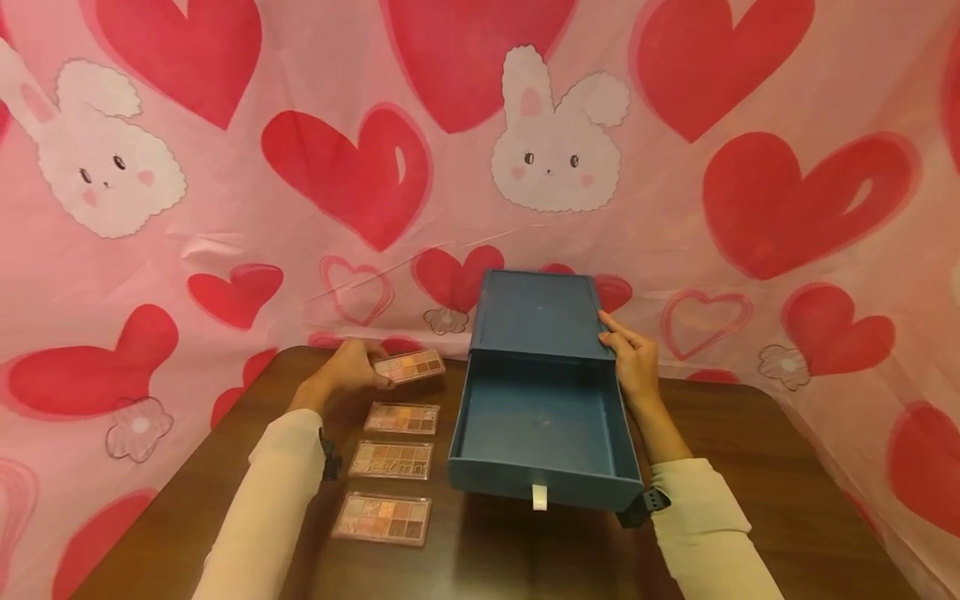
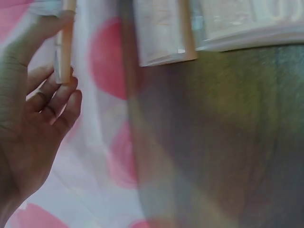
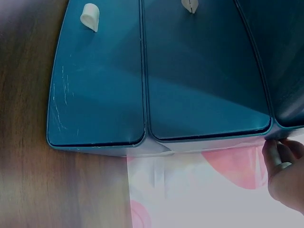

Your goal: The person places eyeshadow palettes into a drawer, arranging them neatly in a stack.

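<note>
My left hand (image 1: pixel 354 367) pinches an eyeshadow palette (image 1: pixel 411 367) by its left end, thumb on one side and fingers on the other, at the table's far left. In the left wrist view the same palette (image 2: pixel 66 45) appears edge-on, raised off the wood. Three more palettes lie in a column nearer me: one (image 1: pixel 402 418), then another (image 1: pixel 392 460), then the closest (image 1: pixel 383 518). Fingers of my right hand (image 1: pixel 637 367) press against the right side of a blue drawer unit (image 1: pixel 540 312). Its top drawer (image 1: pixel 540 417) is pulled out, with nothing inside.
Below the pulled-out drawer, two closed drawers show in the right wrist view, the middle one (image 3: pixel 204 71) and the bottom one (image 3: pixel 97 90), both with pale pull tabs. Everything stands on a dark wooden table (image 1: pixel 750 500). A pink heart-patterned cloth (image 1: pixel 465 200) hangs right behind it.
</note>
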{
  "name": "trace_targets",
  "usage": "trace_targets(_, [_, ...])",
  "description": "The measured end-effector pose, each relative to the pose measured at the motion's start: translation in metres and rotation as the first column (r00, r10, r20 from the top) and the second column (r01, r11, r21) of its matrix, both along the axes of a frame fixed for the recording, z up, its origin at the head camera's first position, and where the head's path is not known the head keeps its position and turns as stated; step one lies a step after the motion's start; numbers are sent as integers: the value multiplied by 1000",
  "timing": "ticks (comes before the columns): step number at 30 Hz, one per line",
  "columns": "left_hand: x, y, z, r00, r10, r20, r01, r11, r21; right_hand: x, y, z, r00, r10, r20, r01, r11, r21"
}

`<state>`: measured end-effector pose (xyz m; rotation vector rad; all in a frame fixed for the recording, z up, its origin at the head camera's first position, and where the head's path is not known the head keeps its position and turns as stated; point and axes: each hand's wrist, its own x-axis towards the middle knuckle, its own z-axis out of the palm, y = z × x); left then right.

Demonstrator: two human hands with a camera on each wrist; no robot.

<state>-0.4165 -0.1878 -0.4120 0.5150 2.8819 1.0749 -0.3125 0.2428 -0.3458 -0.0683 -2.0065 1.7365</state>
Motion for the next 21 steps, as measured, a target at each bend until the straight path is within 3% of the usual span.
trace_targets(2, [6,-2,9,1000,-25,-9,26,997,74,0,1,1,1000,-2,0,2,1000,-2])
trace_targets(4, [12,-5,22,998,-43,-35,46,994,96,0,1,1,1000,-6,-9,6,1000,-15])
trace_targets(12, [33,-8,74,979,-74,-189,86,995,55,-3,4,0,999,-20,-49,20,1000,-9])
trace_targets(16, [39,-4,91,969,-97,-229,120,989,89,-2,3,0,999,-3,-47,3,1000,-15])
trace_targets(21, [50,0,105,968,-98,-230,130,983,130,-2,1,-1,1000,9,-23,-9,1000,-27])
